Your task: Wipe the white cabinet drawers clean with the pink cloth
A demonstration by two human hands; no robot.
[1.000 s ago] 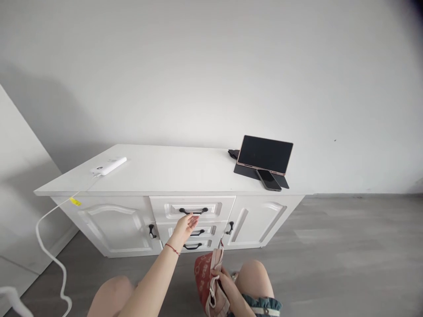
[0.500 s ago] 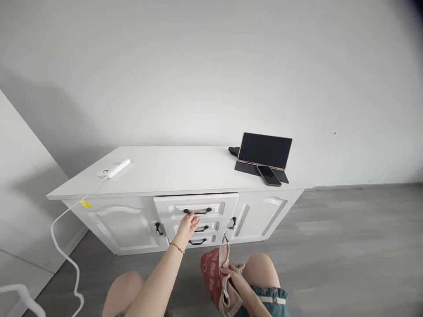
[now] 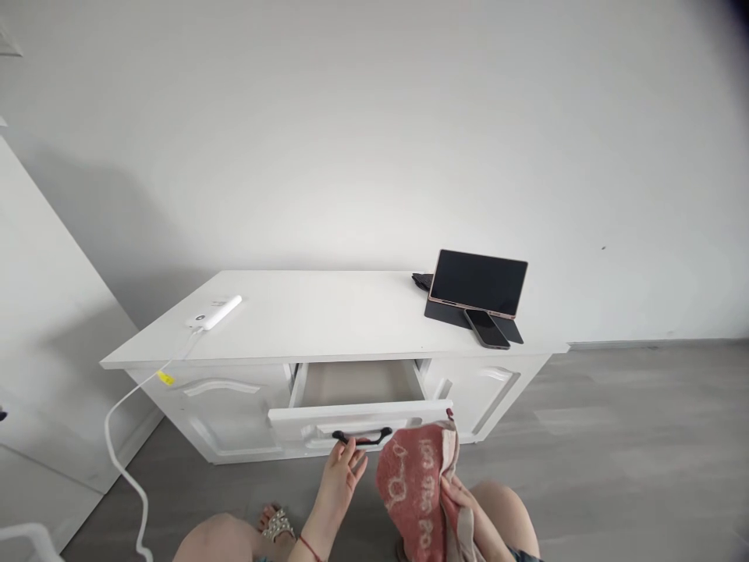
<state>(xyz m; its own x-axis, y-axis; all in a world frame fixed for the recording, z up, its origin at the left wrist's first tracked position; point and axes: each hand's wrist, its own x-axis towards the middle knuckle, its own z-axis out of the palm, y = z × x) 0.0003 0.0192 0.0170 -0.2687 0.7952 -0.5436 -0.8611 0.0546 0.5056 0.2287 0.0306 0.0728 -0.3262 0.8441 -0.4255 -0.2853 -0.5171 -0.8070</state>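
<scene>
Our left hand (image 3: 342,478) hooks its fingers (image 3: 351,451) on the black handle (image 3: 361,435) of the open top drawer (image 3: 356,412). Our right hand (image 3: 462,499) pinches the red patterned cloth (image 3: 415,488) just beside the drawer front.

A: The towel (image 3: 418,488) hides most of the right hand (image 3: 462,499) and runs off the bottom edge.

B: The drawer (image 3: 356,386) floor near its front lies hidden behind its own panel; the cable (image 3: 120,453) leaves the frame too.
</scene>
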